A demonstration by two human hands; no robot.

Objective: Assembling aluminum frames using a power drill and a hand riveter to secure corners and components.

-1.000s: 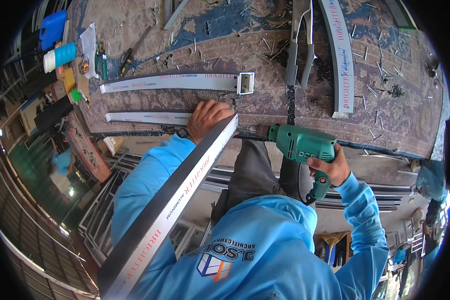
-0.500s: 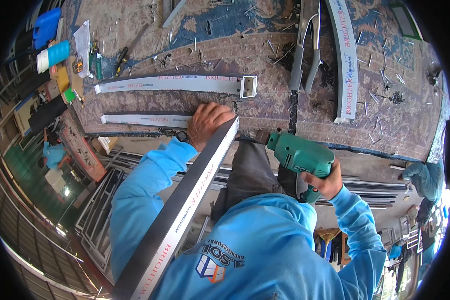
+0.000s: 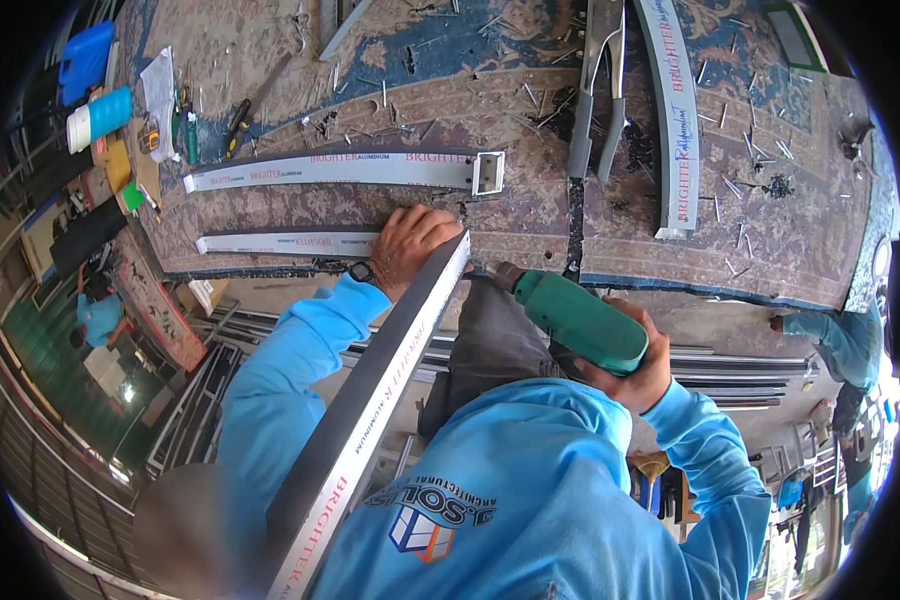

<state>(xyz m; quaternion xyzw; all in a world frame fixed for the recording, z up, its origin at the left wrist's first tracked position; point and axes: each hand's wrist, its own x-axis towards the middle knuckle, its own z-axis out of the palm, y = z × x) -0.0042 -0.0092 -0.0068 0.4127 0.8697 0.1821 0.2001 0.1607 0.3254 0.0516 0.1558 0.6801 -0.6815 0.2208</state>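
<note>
Pressing left hand (image 3: 410,245) clamped over long aluminium bar (image 3: 370,400) at carpeted bench (image 3: 530,215) edge. Gripping green drill (image 3: 570,320) tight in right hand (image 3: 635,370), tip against bar end.

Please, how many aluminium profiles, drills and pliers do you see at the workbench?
Aluminium profiles: 4, one under the left hand
Green drill, in the right hand: 1
Grey-handled pliers: 1
Total: 6

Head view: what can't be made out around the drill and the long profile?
- Green drill: bit tip hidden behind the long profile.
- Right hand: trigger finger hidden by the drill body.
- Long profile: lower end cut off by the frame edge.
- Left hand: covers the profile's end.
</note>
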